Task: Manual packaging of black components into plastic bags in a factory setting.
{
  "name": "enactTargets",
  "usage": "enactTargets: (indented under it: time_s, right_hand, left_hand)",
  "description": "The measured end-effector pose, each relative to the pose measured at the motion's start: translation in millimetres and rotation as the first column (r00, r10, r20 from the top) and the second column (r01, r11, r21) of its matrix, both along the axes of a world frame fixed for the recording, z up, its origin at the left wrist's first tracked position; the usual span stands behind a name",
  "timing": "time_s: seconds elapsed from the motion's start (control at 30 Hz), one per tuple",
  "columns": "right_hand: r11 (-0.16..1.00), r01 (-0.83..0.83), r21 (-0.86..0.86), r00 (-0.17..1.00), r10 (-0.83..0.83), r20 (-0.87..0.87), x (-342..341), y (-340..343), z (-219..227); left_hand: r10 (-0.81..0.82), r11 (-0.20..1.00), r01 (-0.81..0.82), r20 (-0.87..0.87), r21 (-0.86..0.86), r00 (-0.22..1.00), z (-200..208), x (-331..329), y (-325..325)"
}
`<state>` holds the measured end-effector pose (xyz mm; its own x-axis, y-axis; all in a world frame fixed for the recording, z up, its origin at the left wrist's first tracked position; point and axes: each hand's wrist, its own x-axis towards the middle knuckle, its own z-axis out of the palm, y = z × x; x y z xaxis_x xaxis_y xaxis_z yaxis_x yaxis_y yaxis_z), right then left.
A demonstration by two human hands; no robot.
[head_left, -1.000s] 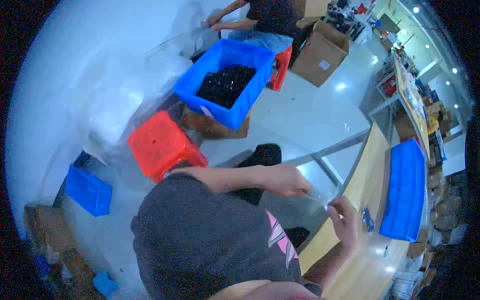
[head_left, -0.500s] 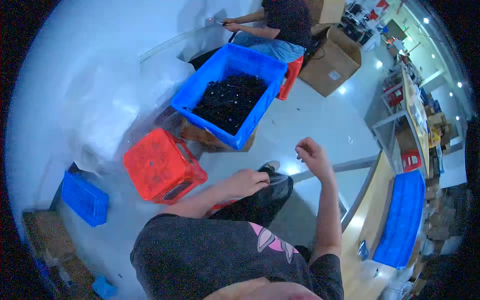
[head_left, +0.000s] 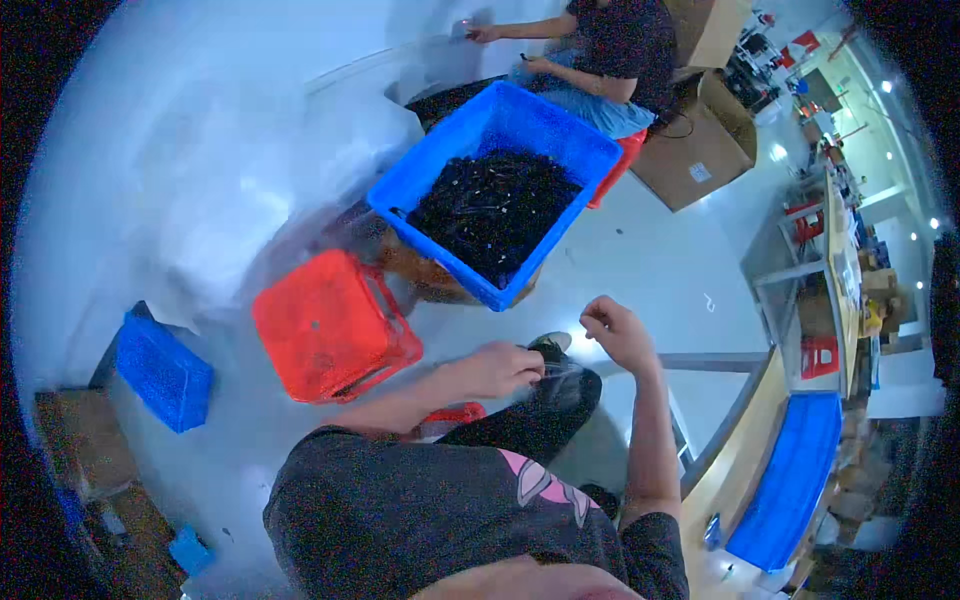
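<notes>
Your left hand [head_left: 505, 368] pinches a small dark part at your knee; your right hand [head_left: 617, 333] hangs loosely curled, holding nothing visible. Ahead on the pale grey floor [head_left: 660, 260] stands a large blue plastic crate [head_left: 495, 190] of black parts beside a red plastic stool [head_left: 325, 325], and a long wooden bench [head_left: 745, 450] runs along your right.

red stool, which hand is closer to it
Left. The left hand is just right of the red stool, low by the knee. The right hand is raised farther right, beyond the left hand.
</notes>
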<state>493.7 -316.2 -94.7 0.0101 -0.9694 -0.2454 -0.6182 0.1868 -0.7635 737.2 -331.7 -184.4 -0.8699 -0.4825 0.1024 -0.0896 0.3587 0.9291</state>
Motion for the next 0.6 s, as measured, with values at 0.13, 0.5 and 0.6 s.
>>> enactTargets:
  time_s: [0.13,0.5,0.6]
  right_hand:
    - [0.999,-0.034,-0.015,0.999,0.033,-0.042,-5.4,4.1,-14.0]
    - [0.999,0.039,0.018,0.999,-0.039,0.011,-15.3,19.2,-24.7]
    - [0.998,0.052,0.023,0.998,-0.053,0.047,-20.4,20.4,-24.7]
  left_hand:
    - [-0.008,0.998,0.008,0.011,-0.061,1.000,-9.8,4.0,-7.7]
    - [-0.037,0.993,0.038,0.009,-0.111,0.999,-11.4,-10.0,-5.3]
    - [0.026,0.999,-0.026,0.029,-0.026,0.999,0.7,-11.4,5.0]
